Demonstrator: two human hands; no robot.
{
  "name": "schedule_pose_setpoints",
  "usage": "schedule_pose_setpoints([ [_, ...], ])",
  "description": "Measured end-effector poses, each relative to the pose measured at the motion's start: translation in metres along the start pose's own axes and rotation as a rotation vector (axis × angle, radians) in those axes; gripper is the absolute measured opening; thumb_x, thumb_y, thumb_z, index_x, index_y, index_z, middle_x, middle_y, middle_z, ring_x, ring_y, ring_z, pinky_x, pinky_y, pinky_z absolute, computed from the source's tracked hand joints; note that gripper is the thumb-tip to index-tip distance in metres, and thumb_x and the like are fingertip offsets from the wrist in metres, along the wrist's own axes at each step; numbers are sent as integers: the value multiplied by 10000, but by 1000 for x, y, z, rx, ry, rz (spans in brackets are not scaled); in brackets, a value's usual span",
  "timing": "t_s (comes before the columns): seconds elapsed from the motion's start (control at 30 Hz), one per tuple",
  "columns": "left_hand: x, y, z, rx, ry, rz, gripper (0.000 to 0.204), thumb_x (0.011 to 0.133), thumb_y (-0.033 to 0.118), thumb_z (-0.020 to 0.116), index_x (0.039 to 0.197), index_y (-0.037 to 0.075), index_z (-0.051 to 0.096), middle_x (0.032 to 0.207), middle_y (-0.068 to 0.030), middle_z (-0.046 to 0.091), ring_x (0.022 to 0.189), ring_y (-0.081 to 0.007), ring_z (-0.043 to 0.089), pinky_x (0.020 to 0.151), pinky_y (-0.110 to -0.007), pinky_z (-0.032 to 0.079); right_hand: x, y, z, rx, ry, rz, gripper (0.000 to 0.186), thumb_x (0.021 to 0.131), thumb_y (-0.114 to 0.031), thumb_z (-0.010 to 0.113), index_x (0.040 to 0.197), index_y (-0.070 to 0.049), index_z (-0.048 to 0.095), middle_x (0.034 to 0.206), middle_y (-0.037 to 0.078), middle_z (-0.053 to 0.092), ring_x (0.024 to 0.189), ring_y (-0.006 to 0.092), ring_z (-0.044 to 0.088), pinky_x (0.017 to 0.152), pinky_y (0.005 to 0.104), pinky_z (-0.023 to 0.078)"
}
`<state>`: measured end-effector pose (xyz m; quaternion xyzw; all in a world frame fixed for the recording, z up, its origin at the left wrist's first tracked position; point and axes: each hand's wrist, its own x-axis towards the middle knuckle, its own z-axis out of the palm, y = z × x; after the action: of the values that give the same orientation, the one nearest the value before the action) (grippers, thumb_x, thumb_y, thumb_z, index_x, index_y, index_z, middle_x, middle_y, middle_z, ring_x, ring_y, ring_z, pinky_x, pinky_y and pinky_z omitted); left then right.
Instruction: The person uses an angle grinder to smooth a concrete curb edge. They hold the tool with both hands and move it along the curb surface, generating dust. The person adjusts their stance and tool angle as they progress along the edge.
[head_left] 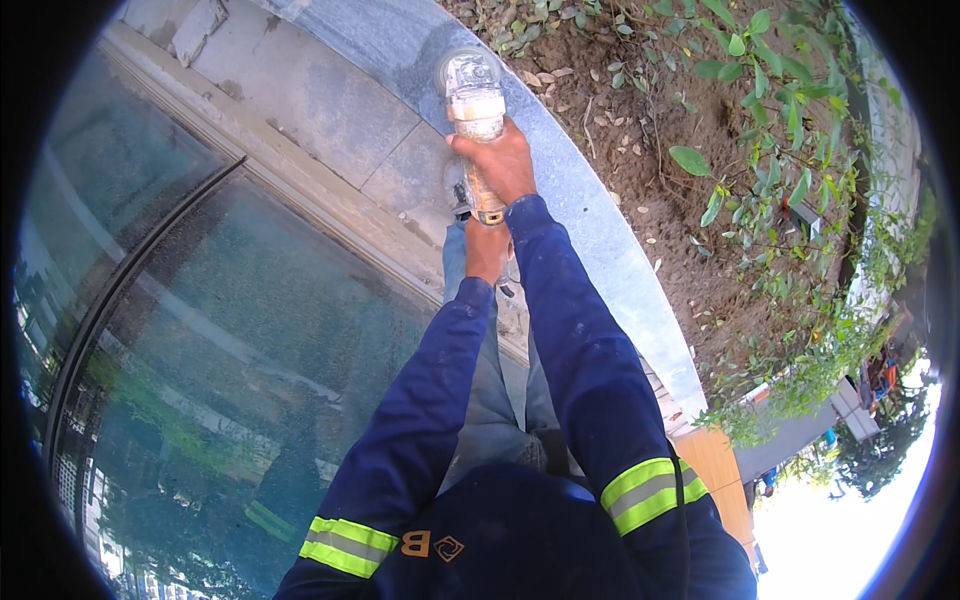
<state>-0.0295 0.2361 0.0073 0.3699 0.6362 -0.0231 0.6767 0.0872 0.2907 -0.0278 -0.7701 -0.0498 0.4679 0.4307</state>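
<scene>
- Outdoors, in the head view, a curved blue-grey stone ledge [590, 200] is running from the top down toward the right, bending with the lens.
- Right of the ledge, a bed of brown soil [640, 190] is lying strewn with dry leaves, and green plants [790, 130] are growing out of it.
- Left of the ledge, grey slabs [340, 110] are forming a strip, and beyond them large glass panels [260, 330] are reflecting greenery.
- Over the ledge, a dusty power tool [477, 100] is pointing its pale head away from the person; whether it is touching the stone, I cannot tell.
- Above the ledge, the right grip [503, 165] is wrapping around the tool's body just behind the head.
- Near the ledge's left edge, the left grip [487, 250] is holding the tool's rear, its fingers mostly hidden.
- Below the ledge's upper stretch, navy sleeves [590, 300] with yellow-green reflective bands are reaching forward, and jeans [480, 400] are showing between them.
</scene>
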Motion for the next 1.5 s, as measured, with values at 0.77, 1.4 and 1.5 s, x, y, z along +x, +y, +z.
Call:
schedule_pose_setpoints([
  [0.77, -7, -23, -10, -94, 49, 34, 217, 967, 104, 645, 1133, -34, 662, 984, -88, 733, 841, -183, 687, 733, -367, 539, -17, 12, 12, -136, -6, 59, 718, 677, -436, 903, 1179, 23, 671, 1081, 237, 768, 1038, 382, 752, 922, 447, 576],
  [1.4, 2, 14, -7, -7, 0, -28, 204, 957, 99, 612, 1094, -43, 662, 946, -97, 714, 811, -186, 655, 721, -365, 495, 1, -11, 3, 29, 8, 3, 638, 720, -335, 896, 1176, 50, 670, 1075, 213, 771, 996, 312, 763, 890, 405, 578],
  [1.5, 12, 21, 1, -149, 26, 78, 45, 894, 9, 585, 899, -18, 620, 709, -66, 626, 539, -162, 583, 477, -330, 418, 14, -16, 3, 73, 2, -30, 635, 720, -333, 898, 1170, 52, 670, 1070, 213, 771, 987, 311, 763, 879, 407, 578],
])
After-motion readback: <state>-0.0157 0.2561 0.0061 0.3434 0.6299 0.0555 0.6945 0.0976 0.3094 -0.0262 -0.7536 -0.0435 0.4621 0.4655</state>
